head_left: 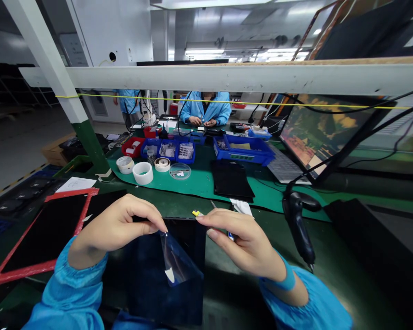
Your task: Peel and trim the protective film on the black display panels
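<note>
My left hand [124, 222] pinches the corner of a clear plastic film [181, 261], which hangs down from the fingertips with a small white tab [170, 275] on it. Beneath the film lies a dark flat panel [161, 293] with a glossy surface. My right hand [242, 236] is closed, thumb against forefinger, over the panel's far right corner. A small yellow piece [197, 213] shows at its fingertips. Behind its knuckles a thin pointed tip [213, 204] sticks up, and part of a blue and white item [231, 236] shows under the fingers; most of both is hidden.
Tape rolls [142, 173], blue bins [186, 151] and a round clear dish [180, 171] stand on the green mat. Black sheets [231, 178] lie ahead. An electric screwdriver [299, 224] hangs at right near a laptop [330, 133]. A red-edged panel [48, 229] lies left. A co-worker [206, 107] sits opposite.
</note>
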The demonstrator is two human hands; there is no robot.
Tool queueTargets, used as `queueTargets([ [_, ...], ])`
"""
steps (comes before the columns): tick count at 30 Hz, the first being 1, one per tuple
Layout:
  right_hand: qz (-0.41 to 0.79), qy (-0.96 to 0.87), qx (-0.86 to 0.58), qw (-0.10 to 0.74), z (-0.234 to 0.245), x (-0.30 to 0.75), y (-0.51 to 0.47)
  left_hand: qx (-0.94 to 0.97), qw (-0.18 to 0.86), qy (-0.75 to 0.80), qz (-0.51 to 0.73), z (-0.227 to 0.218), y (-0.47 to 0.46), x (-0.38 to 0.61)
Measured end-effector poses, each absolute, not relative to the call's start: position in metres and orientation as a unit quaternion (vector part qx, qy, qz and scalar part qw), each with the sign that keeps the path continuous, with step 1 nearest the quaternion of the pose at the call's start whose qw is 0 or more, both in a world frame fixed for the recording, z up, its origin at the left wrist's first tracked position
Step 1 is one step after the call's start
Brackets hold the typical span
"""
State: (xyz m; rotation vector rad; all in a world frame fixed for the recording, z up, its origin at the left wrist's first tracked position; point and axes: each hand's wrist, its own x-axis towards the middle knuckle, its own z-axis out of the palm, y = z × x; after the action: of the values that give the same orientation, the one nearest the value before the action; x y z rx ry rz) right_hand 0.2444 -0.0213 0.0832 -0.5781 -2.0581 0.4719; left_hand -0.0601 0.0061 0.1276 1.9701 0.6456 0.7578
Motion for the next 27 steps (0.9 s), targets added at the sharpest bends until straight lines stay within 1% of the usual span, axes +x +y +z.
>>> queueTargets([
  [9, 0.183, -0.858, -0.222, 0.425, 0.085, 0.24, -0.022, 0.811, 0.445, 0.249, 0.287, 0.123, 0.009, -0.06],
  [20, 0.221, -0.871, -0.208, 0.385, 0.075, 0.23, -0.021, 0.82, 0.449, 0.243, 0.258, 0.124, 0.007, -0.049],
  [27, 0.209, -0.87, -0.212, 0.394, 0.082, 0.239, -0.017, 0.824, 0.436, 0.247, 0.264, 0.123, 0.009, -0.052],
])
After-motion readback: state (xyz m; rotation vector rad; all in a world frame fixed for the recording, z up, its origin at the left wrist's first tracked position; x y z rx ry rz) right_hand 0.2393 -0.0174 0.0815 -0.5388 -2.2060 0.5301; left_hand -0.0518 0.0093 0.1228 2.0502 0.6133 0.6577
